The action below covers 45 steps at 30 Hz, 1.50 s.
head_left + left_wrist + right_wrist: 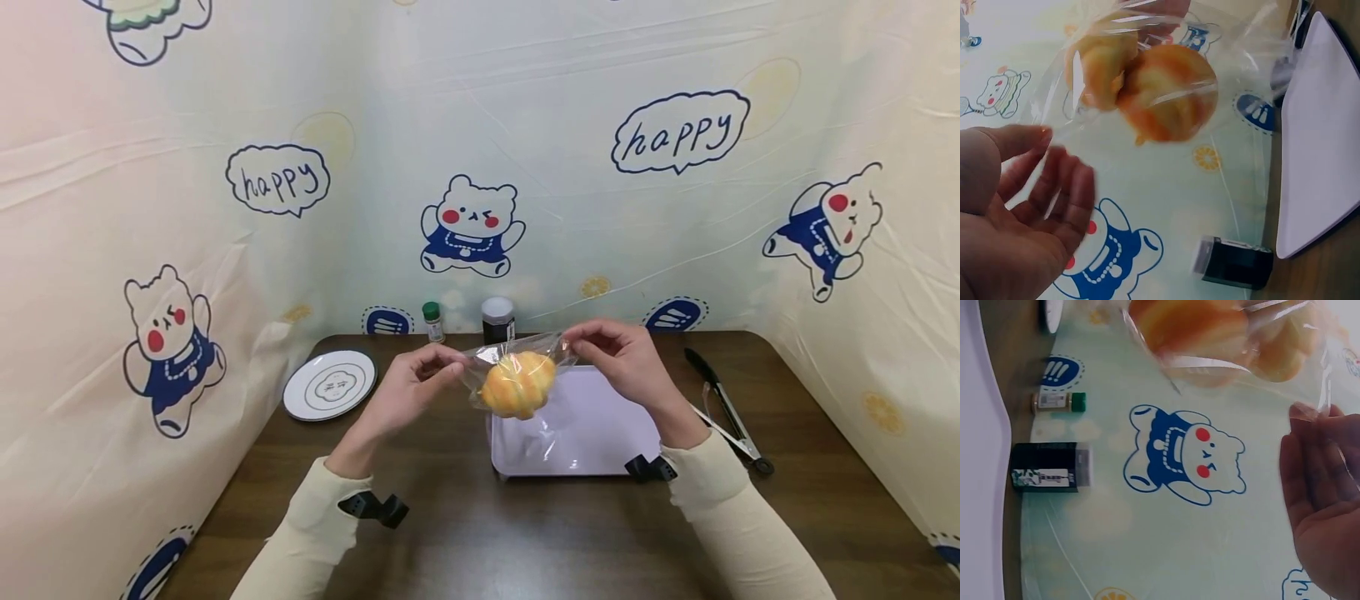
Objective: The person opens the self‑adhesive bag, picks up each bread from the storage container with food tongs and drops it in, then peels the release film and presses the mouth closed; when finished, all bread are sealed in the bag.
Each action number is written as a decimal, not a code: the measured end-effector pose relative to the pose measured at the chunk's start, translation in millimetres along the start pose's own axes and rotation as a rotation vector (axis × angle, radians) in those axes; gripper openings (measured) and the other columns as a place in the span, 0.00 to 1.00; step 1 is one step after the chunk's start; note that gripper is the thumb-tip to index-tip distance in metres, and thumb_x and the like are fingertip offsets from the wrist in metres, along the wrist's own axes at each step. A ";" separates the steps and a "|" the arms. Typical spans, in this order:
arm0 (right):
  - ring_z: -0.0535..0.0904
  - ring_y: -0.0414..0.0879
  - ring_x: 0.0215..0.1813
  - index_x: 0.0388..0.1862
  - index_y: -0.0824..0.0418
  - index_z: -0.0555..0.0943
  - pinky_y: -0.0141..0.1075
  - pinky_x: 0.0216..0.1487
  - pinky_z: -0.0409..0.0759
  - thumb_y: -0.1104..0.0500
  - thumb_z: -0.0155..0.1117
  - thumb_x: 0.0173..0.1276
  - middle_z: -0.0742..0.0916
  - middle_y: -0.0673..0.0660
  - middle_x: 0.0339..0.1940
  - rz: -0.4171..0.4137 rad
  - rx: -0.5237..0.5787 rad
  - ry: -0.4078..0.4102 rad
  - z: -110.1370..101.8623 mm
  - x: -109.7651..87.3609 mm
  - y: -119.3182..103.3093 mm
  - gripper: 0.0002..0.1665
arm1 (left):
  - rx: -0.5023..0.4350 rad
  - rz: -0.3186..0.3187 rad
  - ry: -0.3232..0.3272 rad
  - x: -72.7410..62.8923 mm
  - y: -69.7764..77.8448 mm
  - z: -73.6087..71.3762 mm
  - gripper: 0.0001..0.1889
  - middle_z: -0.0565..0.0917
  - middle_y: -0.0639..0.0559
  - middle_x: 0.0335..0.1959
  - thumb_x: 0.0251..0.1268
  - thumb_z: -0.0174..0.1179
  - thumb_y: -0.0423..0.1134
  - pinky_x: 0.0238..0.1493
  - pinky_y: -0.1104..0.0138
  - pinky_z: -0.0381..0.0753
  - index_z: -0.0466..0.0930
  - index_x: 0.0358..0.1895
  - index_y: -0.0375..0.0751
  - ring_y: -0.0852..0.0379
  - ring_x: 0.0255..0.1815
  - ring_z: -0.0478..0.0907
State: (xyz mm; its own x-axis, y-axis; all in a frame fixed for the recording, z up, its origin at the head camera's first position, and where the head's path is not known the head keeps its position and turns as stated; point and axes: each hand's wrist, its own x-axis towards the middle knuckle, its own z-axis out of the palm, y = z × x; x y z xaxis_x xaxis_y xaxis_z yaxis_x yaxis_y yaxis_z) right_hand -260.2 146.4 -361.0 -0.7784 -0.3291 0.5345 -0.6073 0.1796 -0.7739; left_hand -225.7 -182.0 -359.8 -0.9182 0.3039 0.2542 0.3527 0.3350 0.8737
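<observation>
A clear plastic bag (486,354) with golden, ridged bread (519,385) inside is held up between both hands in the head view. My left hand (405,387) pinches its left edge between thumb and fingertips. At the opposite end, the right hand (626,362) pinches the bag's upper right corner. In the left wrist view the bread (1169,94) shows two rounded lobes behind shiny film, beyond the left hand (1029,219). The right wrist view has the right hand (1322,481) gripping film just below the bread (1191,331).
Behind and below the bag lies a pale lilac tray (600,425). A white plate (300,396) sits at the left, black-tipped tongs (727,408) at the right. Along the back stand a small green-capped bottle (433,322) and a dark jar (498,321), before a printed curtain (555,208).
</observation>
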 end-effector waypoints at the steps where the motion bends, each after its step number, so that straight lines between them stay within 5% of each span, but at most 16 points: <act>1: 0.85 0.39 0.40 0.47 0.63 0.86 0.33 0.43 0.86 0.65 0.64 0.70 0.89 0.54 0.42 0.024 -0.018 -0.015 1.8 0.0 0.7 0.09 | -0.027 0.003 -0.012 0.1 -0.8 0.3 0.12 0.85 0.51 0.52 0.74 0.57 0.49 0.50 0.60 0.85 0.81 0.50 0.48 0.50 0.49 0.82; 5: 0.87 0.48 0.43 0.47 0.58 0.86 0.35 0.44 0.86 0.61 0.65 0.71 0.89 0.58 0.43 0.099 -0.083 -0.080 9.2 0.3 1.9 0.09 | -0.108 -0.012 -0.042 0.5 -5.0 2.4 0.15 0.84 0.45 0.56 0.79 0.49 0.48 0.53 0.57 0.85 0.74 0.53 0.42 0.50 0.51 0.82; 14: 0.85 0.48 0.50 0.54 0.52 0.83 0.46 0.50 0.86 0.57 0.65 0.70 0.88 0.54 0.52 0.184 -0.279 -0.138 14.6 -0.7 2.0 0.14 | -0.125 -0.155 0.084 0.4 -21.2 -3.7 0.16 0.85 0.36 0.51 0.81 0.45 0.47 0.45 0.63 0.84 0.69 0.54 0.37 0.53 0.44 0.82; 27: 0.84 0.49 0.53 0.57 0.51 0.82 0.47 0.54 0.85 0.55 0.63 0.72 0.87 0.52 0.56 0.213 -0.312 -0.182 1.3 -4.2 7.9 0.16 | -0.079 -0.416 0.158 9.1 -88.8 -28.7 0.12 0.83 0.44 0.46 0.81 0.44 0.45 0.43 0.67 0.79 0.70 0.47 0.38 0.57 0.44 0.79; 36: 0.84 0.50 0.54 0.57 0.51 0.81 0.49 0.54 0.84 0.56 0.62 0.73 0.87 0.52 0.56 0.201 -0.331 -0.185 -5.2 -6.6 14.5 0.15 | -0.073 -0.511 0.167 17.1 -128.4 -32.1 0.15 0.78 0.50 0.37 0.82 0.42 0.44 0.40 0.62 0.79 0.71 0.51 0.35 0.58 0.33 0.74; 45: 0.83 0.51 0.55 0.57 0.50 0.81 0.51 0.56 0.83 0.56 0.62 0.73 0.87 0.54 0.57 0.188 -0.332 -0.191 -8.9 -8.3 18.3 0.15 | -0.055 -0.602 0.155 24.0 -145.2 -32.7 0.23 0.78 0.42 0.49 0.81 0.43 0.50 0.44 0.63 0.85 0.66 0.67 0.37 0.55 0.41 0.79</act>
State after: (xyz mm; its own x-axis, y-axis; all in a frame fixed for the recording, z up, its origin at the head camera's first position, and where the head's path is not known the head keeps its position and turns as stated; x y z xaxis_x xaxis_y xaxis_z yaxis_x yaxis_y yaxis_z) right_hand -266.2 160.7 -376.6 -0.8561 -0.4226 0.2976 -0.5000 0.5313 -0.6839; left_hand -304.8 -252.5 -466.9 -0.9700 -0.0587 -0.2361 -0.2412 0.3594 0.9015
